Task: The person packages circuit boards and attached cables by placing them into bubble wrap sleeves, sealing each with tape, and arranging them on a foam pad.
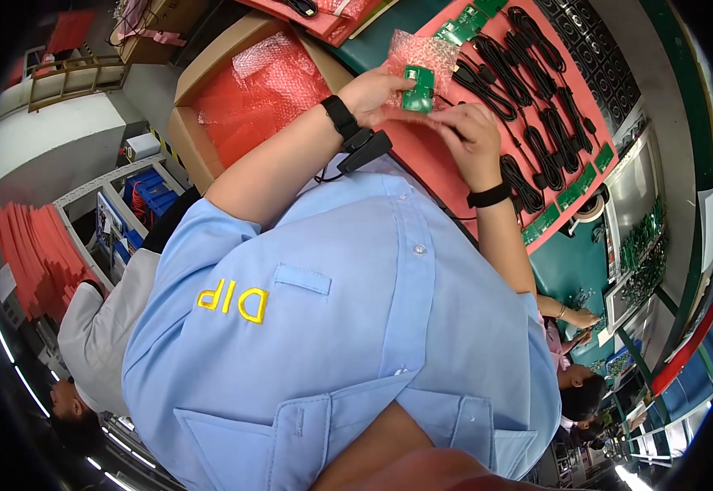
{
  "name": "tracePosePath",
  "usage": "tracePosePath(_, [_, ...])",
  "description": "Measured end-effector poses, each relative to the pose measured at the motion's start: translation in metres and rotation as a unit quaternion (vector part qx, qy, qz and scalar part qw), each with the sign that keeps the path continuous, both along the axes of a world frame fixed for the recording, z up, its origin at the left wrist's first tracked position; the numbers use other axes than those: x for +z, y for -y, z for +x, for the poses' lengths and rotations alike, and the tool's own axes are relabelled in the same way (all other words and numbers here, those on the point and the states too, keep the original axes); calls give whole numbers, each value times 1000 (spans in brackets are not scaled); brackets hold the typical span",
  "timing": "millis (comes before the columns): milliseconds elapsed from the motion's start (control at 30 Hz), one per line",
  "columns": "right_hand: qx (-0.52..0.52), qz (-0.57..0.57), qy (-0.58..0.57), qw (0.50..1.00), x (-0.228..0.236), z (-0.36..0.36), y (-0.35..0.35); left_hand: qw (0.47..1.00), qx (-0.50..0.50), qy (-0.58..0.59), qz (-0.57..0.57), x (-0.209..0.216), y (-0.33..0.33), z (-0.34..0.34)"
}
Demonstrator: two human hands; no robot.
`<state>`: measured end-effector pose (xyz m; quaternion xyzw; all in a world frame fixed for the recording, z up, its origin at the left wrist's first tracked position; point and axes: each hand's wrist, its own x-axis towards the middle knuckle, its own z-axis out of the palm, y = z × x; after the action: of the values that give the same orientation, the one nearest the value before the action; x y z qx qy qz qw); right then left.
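Board [418,90]: looked green, rectangular
Box [189,141]: cardboard, held reddish bubble wrap [279,74]
Left grip [369,93]: had the board
Right grip [472,141]: honestly couldn't tell

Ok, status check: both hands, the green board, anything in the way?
Left hand holding green circuit board against pink bubble wrap. Right hand at wrap's lower edge, grip unclear. Nearest clutter: bundled black cables, right of board.

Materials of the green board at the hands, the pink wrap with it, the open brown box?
Green board: probably rigid circuit laminate, satin green coating; pale metallic-looking spots show.
Pink wrap: thin plastic bubble film, glossy, translucent; dimpled texture and highlights.
Brown box: likely cardboard, matte; plain tan walls, though corrugation can't be made out.
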<state>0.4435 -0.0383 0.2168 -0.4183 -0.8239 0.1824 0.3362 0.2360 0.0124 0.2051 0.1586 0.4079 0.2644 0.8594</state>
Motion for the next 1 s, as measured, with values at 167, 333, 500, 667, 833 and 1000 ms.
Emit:
tracePosePath(167, [-156, -361, -242, 887, -13, -14, -12, 995, 23, 85, 56, 23, 10, 3])
tracePosePath(333, [-227, -321, -275, 877, 14, -21, -22, 979, -54, -44, 193, 37, 21, 6])
tracePosePath(500, [-22, -292, -315, 903, -8, 4, -32, 987, -52, -31, 149, 28, 20, 5])
tracePosePath(667, [75, -286, -234, 926, -4, 11, -31, 994, -47, 65, 77, 30, 10, -4])
tracePosePath(833, [13, -280, -196, 940, 2, 11, -23, 996, -79, 3, 30, 53, 3, 10])
tracePosePath(1000, [-24, -53, -40, 997, 25, 28, 19, 983, -63, -129, 111, 22, 0, 13])
